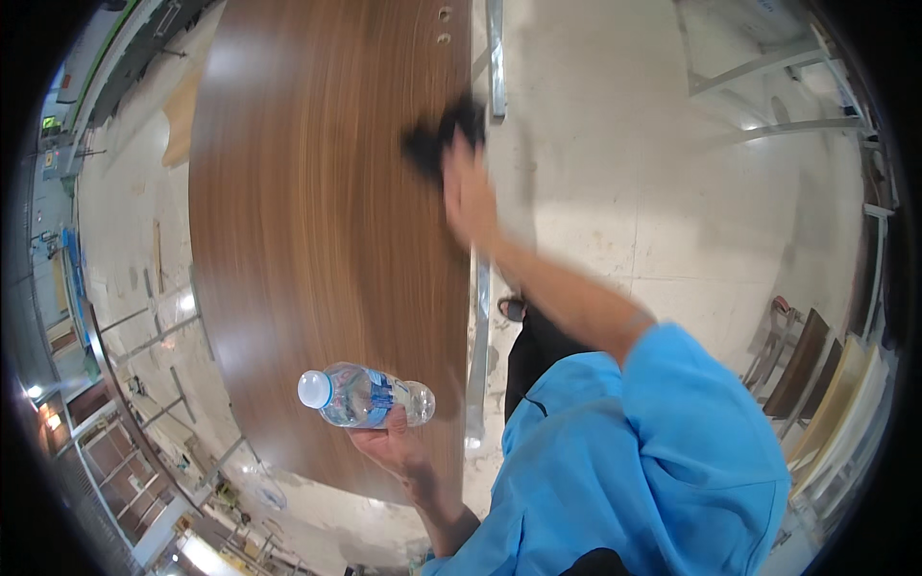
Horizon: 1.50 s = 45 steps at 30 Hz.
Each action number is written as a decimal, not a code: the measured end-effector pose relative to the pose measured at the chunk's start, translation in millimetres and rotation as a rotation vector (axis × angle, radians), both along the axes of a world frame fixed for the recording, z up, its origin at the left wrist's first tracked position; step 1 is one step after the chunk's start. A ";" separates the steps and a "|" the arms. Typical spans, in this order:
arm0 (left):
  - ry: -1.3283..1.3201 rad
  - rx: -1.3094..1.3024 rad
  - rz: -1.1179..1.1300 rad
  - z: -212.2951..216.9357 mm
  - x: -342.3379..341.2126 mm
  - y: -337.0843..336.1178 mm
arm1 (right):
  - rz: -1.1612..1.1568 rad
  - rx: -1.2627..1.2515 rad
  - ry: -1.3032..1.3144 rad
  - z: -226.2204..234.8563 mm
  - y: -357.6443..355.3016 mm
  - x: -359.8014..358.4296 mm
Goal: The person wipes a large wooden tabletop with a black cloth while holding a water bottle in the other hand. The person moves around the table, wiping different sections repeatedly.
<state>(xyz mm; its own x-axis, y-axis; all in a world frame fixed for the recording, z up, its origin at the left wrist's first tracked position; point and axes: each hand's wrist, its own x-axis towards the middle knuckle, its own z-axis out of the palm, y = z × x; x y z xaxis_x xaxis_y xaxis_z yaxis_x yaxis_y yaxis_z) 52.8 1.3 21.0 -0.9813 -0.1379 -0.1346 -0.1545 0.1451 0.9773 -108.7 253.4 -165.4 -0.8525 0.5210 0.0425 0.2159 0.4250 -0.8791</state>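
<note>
Glossy wood-grain panel (307, 230) underlies right hand (469, 197) with blurred black cloth (461, 120), finger closure indeterminable, and left hand (389, 447) curled round a clear bottle (360, 396), a metal bar (480, 336) flanking the panel.

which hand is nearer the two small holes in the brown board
Right: the right hand, with a blurred black item, is below the small holes in the picture; the left hand, holding a bottle, is much farther down.
</note>
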 end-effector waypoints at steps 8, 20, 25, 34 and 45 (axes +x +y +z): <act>0.040 -0.046 0.105 -5.7 -48.0 39.5 | 0.378 0.427 0.078 -132.8 -26.6 62.5; -0.070 -0.054 0.230 3.5 -139.5 133.8 | 0.268 0.868 0.162 0.2 212.2 -226.8; -0.105 -0.036 0.158 13.5 -191.2 181.2 | 0.430 0.191 0.068 1.7 161.9 -126.8; -0.126 -0.008 0.138 17.8 -205.0 188.4 | 0.121 -0.267 -0.113 3.8 143.0 -117.4; -0.115 0.205 0.002 16.1 -211.2 185.3 | -0.147 -0.264 -0.125 -17.4 116.7 -116.7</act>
<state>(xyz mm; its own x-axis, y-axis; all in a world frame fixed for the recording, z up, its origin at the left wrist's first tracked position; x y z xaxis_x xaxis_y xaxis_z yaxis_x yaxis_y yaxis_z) -158.4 186.6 37.1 -0.9577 -0.0980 -0.2707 -0.2663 -0.0553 0.9623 -225.4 370.1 -182.8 -0.7576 0.6179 -0.2104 0.3711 0.1426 -0.9176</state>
